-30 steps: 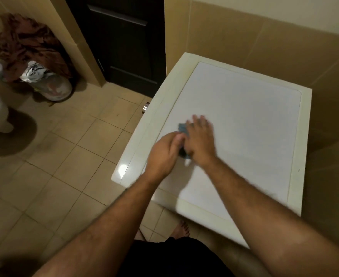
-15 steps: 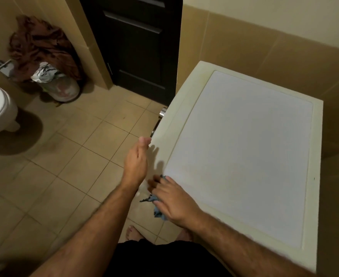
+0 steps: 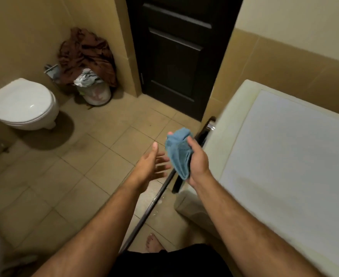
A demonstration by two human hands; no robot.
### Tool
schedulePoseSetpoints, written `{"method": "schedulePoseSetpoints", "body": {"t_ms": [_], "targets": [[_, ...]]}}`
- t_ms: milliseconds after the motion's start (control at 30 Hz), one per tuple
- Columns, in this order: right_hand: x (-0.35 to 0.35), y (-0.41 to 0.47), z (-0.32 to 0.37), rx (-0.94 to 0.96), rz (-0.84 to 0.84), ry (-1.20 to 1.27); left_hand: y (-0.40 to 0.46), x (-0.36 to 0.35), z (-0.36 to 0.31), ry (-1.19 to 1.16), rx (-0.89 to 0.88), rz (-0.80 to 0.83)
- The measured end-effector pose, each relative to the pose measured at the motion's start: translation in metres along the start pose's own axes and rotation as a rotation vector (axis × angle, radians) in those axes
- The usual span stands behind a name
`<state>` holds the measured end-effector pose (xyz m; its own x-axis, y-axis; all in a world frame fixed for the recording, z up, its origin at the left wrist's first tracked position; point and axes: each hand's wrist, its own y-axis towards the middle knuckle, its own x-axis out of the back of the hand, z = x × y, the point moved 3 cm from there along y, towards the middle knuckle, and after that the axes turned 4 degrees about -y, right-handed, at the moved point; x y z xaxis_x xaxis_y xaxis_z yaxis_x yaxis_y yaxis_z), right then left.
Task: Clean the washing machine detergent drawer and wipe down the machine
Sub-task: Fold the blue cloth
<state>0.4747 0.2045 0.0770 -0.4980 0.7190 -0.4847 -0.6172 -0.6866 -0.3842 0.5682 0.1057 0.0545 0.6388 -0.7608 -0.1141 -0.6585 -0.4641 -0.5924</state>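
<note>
The washing machine (image 3: 232, 136) fills the right side, its cream top with a pale panel seen from above. My right hand (image 3: 197, 158) grips a folded blue cloth (image 3: 177, 150) in the air just left of the machine's front edge. My left hand (image 3: 150, 164) hovers beside the cloth, fingers spread and holding nothing. Below the hands the open machine door (image 3: 154, 200) shows as a thin dark edge sticking out over the floor. The detergent drawer is not in sight.
A white toilet (image 3: 25, 104) hangs at the left wall. A bin with a brown cloth heaped on it (image 3: 90, 76) stands in the corner by the dark door (image 3: 176, 56). Tiled floor lies between. My bare foot (image 3: 152, 242) is below.
Both hands have left the machine's top. My right hand has lifted the blue cloth off the front corner into the air, and my view has swung left toward the floor.
</note>
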Motion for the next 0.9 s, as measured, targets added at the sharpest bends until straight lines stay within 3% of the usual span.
{"method": "schedulePoseSetpoints", "body": {"t_ms": [167,367,567,900], "targets": [[-0.066,0.028,-0.009,0.045,0.134,0.085,-0.021,0.024,-0.022,-0.046,-0.039,0.118],[-0.135,0.054,-0.029,0.015,0.238,0.022,-0.027,0.09,-0.051,-0.19,-0.23,-0.181],[-0.2,0.098,-0.043,-0.189,0.389,-0.228,-0.028,0.184,-0.088,-0.306,-0.41,-0.477],[-0.354,0.234,-0.059,-0.195,0.688,-0.675,0.017,0.33,-0.153,-0.447,-0.466,-0.726]]}}
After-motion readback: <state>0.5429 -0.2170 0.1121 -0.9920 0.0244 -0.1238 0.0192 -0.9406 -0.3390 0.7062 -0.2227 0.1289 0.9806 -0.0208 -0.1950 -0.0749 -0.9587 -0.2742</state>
